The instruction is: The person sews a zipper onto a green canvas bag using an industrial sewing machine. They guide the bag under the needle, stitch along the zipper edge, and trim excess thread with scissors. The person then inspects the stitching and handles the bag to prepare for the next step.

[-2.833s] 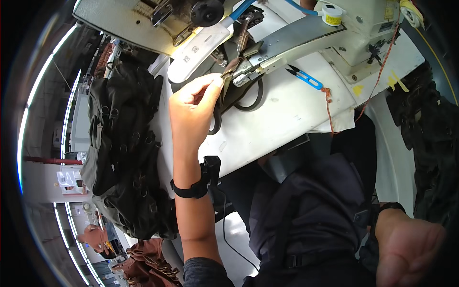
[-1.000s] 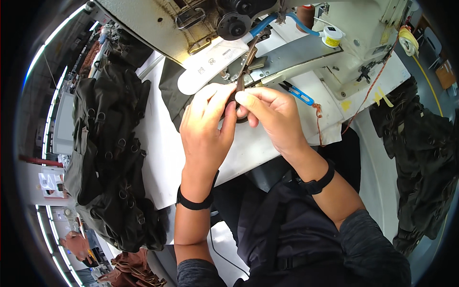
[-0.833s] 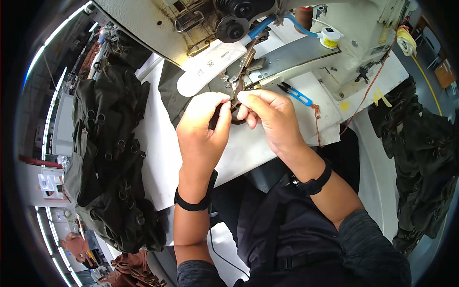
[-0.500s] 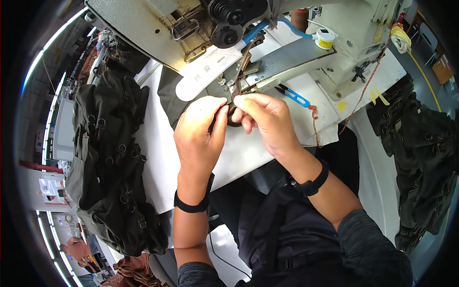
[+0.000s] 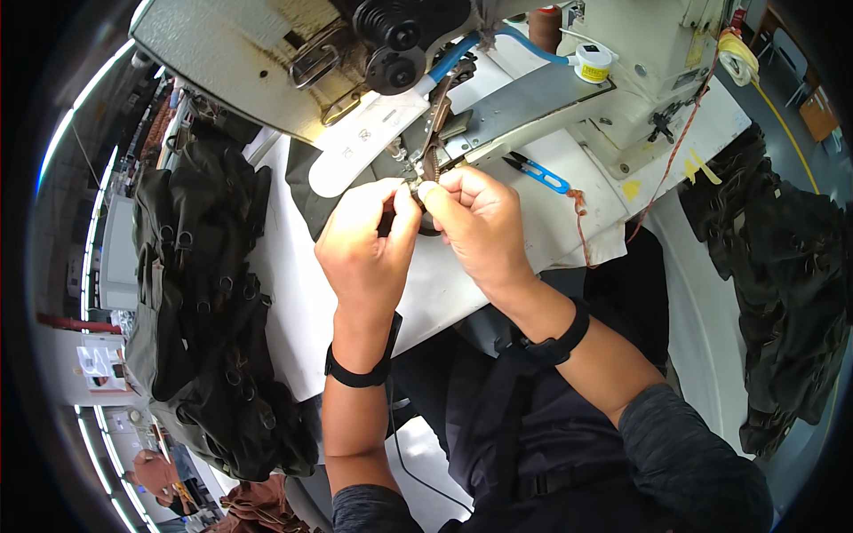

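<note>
Head view: left hand (image 5: 369,244) and right hand (image 5: 480,226) pressed together fingertip to fingertip, both pinching a small dark fabric piece (image 5: 418,200) between them, just under the sewing machine's needle area (image 5: 433,151). Black band on each wrist. Just beyond the right hand, blue-handled thread snips (image 5: 538,173) on the white table (image 5: 293,293). Well off to the left, a heap of black strapped garments (image 5: 209,311); far right, another dark pile (image 5: 782,266).

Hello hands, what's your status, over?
Left hand and right hand pinch a dark strap at the white sewing machine. Blue-handled snips lie alongside.
</note>
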`<state>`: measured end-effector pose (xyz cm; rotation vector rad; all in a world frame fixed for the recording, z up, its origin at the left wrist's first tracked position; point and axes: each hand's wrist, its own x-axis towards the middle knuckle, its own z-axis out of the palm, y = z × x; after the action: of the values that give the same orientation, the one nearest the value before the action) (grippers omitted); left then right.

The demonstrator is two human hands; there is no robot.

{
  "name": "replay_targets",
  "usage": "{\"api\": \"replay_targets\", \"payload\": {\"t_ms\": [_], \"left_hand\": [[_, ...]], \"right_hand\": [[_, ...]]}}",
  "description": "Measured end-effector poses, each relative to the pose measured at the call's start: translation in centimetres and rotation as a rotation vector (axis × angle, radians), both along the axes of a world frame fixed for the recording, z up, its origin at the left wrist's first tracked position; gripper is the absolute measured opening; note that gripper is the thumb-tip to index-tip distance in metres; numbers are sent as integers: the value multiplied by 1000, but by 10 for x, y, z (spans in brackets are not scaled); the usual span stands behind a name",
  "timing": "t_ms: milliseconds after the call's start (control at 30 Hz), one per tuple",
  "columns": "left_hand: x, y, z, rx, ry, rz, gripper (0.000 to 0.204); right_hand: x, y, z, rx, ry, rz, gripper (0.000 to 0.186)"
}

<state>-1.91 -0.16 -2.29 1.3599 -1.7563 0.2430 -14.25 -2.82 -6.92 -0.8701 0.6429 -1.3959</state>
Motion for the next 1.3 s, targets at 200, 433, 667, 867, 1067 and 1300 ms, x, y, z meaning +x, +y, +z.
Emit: {"api": "replay_targets", "payload": {"t_ms": [200,433,667,867,1067,1300], "left_hand": [[-2,-3,0,-16,41,22,11],[1,-3,16,57,-102,-33,13],[0,-2,18,69,-285,20,10],[5,-13,10,-99,-353,-5,11],[2,-7,7,-45,-216,-32,11],[8,7,-4,-66,-222,-113,24]], "right_hand": [[2,1,-2,-32,-36,-22,16],[-6,-4,-8,-37,-25,55,15],[-3,-6,-11,-94,0,16,19],[6,-3,-12,-118,-18,-67,21],[5,1,-7,10,-215,80,17],[-1,5,-6,46,-251,143,17]]}}
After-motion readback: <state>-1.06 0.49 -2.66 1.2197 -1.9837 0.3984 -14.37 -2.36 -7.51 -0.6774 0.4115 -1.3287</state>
